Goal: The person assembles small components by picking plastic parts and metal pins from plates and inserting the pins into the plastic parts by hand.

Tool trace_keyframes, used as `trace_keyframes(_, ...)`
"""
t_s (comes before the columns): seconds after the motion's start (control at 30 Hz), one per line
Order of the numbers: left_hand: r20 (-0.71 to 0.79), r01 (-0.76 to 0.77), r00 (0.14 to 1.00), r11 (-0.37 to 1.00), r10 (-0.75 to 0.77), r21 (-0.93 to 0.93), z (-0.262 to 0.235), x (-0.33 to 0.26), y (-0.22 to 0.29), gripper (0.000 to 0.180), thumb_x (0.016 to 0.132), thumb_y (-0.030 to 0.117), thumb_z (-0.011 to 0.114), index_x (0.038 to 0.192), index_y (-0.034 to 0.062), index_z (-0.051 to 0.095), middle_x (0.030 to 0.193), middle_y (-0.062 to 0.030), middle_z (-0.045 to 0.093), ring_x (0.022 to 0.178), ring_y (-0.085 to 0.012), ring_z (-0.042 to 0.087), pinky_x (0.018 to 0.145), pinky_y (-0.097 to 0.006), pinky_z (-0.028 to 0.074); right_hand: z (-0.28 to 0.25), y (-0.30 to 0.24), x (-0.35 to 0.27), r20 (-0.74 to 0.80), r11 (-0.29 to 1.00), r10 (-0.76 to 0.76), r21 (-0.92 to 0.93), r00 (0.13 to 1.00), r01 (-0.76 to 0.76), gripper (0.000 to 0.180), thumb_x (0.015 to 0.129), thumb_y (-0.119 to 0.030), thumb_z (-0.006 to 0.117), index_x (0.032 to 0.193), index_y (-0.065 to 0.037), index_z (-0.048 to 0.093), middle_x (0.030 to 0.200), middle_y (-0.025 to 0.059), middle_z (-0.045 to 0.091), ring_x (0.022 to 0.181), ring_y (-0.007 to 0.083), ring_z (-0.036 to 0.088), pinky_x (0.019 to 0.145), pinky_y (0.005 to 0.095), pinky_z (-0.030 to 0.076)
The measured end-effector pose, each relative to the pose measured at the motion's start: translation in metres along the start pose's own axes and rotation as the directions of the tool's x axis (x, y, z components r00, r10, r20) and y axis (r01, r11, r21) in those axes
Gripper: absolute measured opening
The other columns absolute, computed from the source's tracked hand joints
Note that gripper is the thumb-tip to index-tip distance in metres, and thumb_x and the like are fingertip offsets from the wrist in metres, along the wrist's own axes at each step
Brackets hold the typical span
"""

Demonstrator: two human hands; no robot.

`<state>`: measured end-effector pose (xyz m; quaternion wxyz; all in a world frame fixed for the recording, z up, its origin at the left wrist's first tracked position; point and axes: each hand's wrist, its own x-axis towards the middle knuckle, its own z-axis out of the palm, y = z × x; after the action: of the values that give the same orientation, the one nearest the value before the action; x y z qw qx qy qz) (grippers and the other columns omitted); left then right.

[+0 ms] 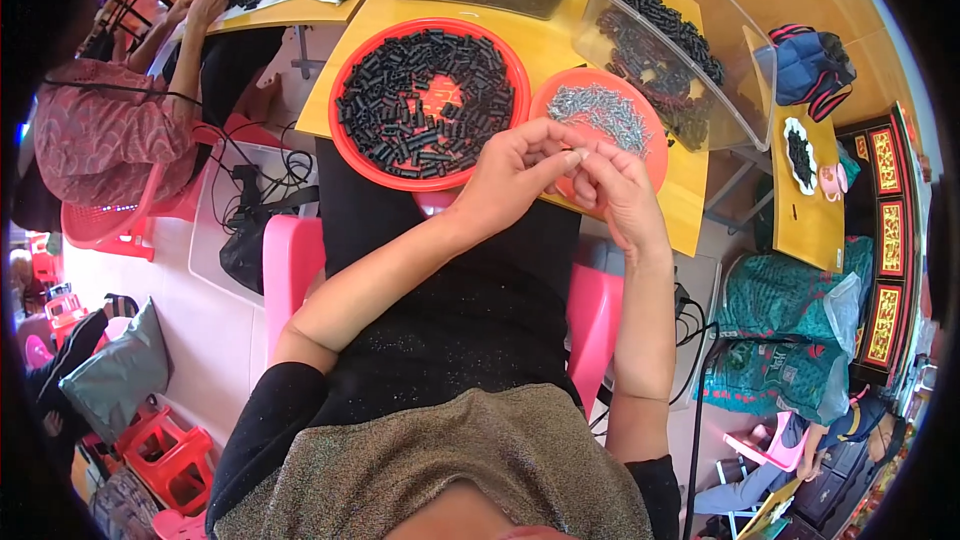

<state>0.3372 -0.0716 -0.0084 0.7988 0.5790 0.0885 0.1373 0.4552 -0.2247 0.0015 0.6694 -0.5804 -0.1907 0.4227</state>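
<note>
My left hand (512,172) and my right hand (622,190) meet at the fingertips over the near edge of the yellow table (362,28). The fingers pinch something small between them; I cannot tell what it is. Just behind my hands stands a small orange bowl (648,155) with a heap of small silver metal pieces (602,112). To its left is a large red bowl (375,168) full of short black tubes (400,105).
Clear plastic bins (700,15) with more black tubes stand at the back of the table. Another person (120,120) sits at the left by a second table. Pink chairs, cables and a black bag lie on the floor. A side table at the right holds a plate and a cup.
</note>
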Motion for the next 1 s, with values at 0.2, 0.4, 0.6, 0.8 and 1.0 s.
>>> trace_keyframes(0.2, -0.037, 0.054, 0.998, 0.995, -0.057, -0.082, -0.022, -0.016, 0.006, 0.017, 0.107, 0.013, 0.066, 0.121, 0.0051, 0.072, 0.094, 0.0031, 0.073, 0.075, -0.0024, 0.061, 0.066, -0.020, 0.046, 0.026, 0.006, 0.005, 0.010, 0.990, 0.024, 0.137, 1.000, -0.025, 0.022, 0.105, -0.021, 0.072, 0.114, -0.001, 0.073, 0.085, -0.0027, 0.068, 0.064, 0.0019, 0.047, 0.057, 0.0194, 0.034)
trace_keyframes(0.4, -0.013, 0.208, 0.972, 0.889, -0.234, -0.408, -0.048, -0.030, 0.017, 0.025, 0.109, 0.021, 0.065, 0.130, 0.0081, 0.069, 0.098, 0.0025, 0.074, 0.076, -0.0051, 0.061, 0.068, -0.020, 0.046, 0.063, 0.001, 0.001, -0.069, 0.999, -0.045, -0.003, 0.997, 0.045, 0.017, 0.106, -0.017, 0.069, 0.112, -0.001, 0.073, 0.089, 0.0000, 0.070, 0.068, 0.0035, 0.052, 0.061, 0.0208, 0.041)
trace_keyframes(0.6, -0.090, 0.221, 0.948, 0.833, -0.306, -0.507, -0.061, -0.037, 0.021, 0.026, 0.109, 0.021, 0.064, 0.131, 0.0080, 0.070, 0.104, 0.0010, 0.076, 0.078, -0.0047, 0.064, 0.069, -0.020, 0.048, 0.091, 0.006, -0.002, -0.188, 0.953, -0.234, -0.237, 0.954, 0.187, 0.008, 0.102, -0.007, 0.072, 0.106, 0.000, 0.074, 0.084, -0.0017, 0.068, 0.063, 0.0023, 0.053, 0.058, 0.0184, 0.039)
trace_keyframes(0.8, -0.175, 0.211, 0.918, 0.811, -0.357, -0.546, -0.056, -0.041, 0.025, 0.024, 0.107, 0.021, 0.068, 0.127, 0.0080, 0.073, 0.100, 0.0008, 0.076, 0.082, -0.0047, 0.067, 0.073, -0.019, 0.052, 0.108, 0.007, -0.004, -0.043, 0.555, -0.617, -0.732, 0.786, 0.395, 0.011, 0.092, -0.003, 0.080, 0.099, 0.002, 0.073, 0.088, 0.0066, 0.070, 0.065, 0.0107, 0.066, 0.060, 0.0260, 0.052)
trace_keyframes(1.0, -0.272, 0.149, 0.913, 0.870, -0.304, -0.470, -0.051, -0.045, 0.012, 0.023, 0.106, 0.021, 0.071, 0.125, 0.0089, 0.076, 0.099, 0.0009, 0.076, 0.086, -0.0055, 0.067, 0.079, -0.022, 0.055, 0.111, 0.012, -0.003, -0.041, 0.528, -0.647, -0.745, 0.762, 0.407, 0.014, 0.089, -0.004, 0.082, 0.099, 0.001, 0.073, 0.091, 0.0107, 0.073, 0.067, 0.0177, 0.072, 0.061, 0.0308, 0.056)
